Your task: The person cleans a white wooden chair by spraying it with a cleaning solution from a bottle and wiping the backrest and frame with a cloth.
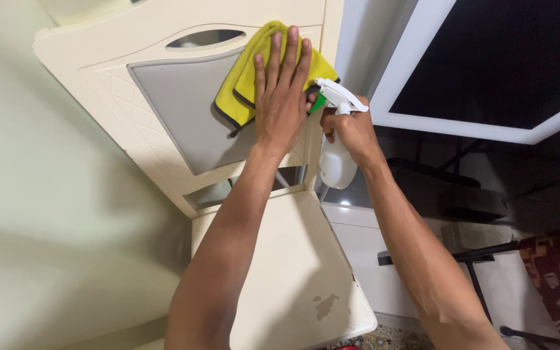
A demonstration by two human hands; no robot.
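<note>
Forearms reaching over chair (293, 272); left hand (280, 97) pressing yellow cloth (244, 84) flat against chair's back, fingers spread; right hand (351, 129) clenched around spray bottle (336, 155) beside chair's back. Wiping underway, seat stain remaining.

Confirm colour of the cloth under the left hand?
Yellow cloth with dark edging, head view.

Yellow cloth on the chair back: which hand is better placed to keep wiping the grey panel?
Left, probably. The left hand lies flat on the yellow cloth, pressing it against the chair back at the grey panel's edge. The right hand is occupied, gripping the white spray bottle beside it.
</note>
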